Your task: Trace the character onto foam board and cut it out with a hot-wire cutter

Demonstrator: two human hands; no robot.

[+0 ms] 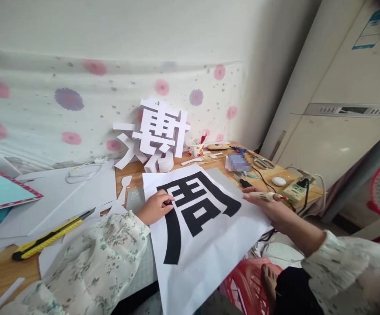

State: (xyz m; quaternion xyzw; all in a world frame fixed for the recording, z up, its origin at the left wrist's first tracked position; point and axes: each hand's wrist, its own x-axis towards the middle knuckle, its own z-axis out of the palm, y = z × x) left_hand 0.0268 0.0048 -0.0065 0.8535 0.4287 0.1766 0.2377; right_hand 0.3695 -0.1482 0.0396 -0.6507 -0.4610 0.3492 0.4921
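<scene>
A large white paper sheet (216,258) printed with a bold black character (206,197) lies across the table's front part and hangs over its edge. My left hand (155,206) rests on the sheet's left part, fingers curled and drawn together at the black stroke; whether a small piece is between the fingertips cannot be seen. Over the sheet's right edge, my right hand (265,205) is closed around a white pen-shaped tool (266,196) with a red and green rear end. Under the sheet, part of a grey cutting mat (135,199) shows.
White cut-out characters (163,127) lean against the flowered wall cover. A yellow utility knife (52,236) lies at left on white sheets (68,192). Scissors (263,163), a paper cup (195,150) and a power strip (296,187) stand or lie farther back. A red plastic stool (249,284) is below.
</scene>
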